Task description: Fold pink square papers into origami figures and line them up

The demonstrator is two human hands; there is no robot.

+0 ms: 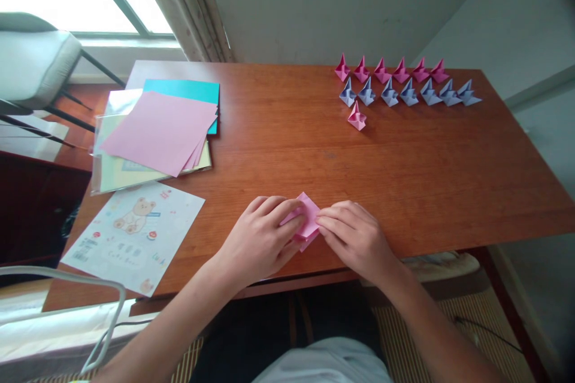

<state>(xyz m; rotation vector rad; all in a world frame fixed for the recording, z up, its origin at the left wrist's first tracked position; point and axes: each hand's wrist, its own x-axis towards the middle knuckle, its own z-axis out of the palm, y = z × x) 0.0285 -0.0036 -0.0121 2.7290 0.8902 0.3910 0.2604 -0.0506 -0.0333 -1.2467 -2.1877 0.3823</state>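
A small folded piece of pink origami paper (309,213) lies at the table's front edge between my two hands. My left hand (268,233) rests over its left side, fingers bent onto the paper and partly covering it. My right hand (353,233) pinches the paper's right corner between thumb and fingers. A layer of the paper shows below the top flap, near the table edge. The fingertips hide part of the folds.
Finished folded figures stand at the back right of the wooden table (278,131): a dark pink row (382,71), a pale blue row (390,93) and one light pink figure (357,116). Pink sheets (162,131), teal paper (193,88) and a bear-printed sheet (135,239) lie left.
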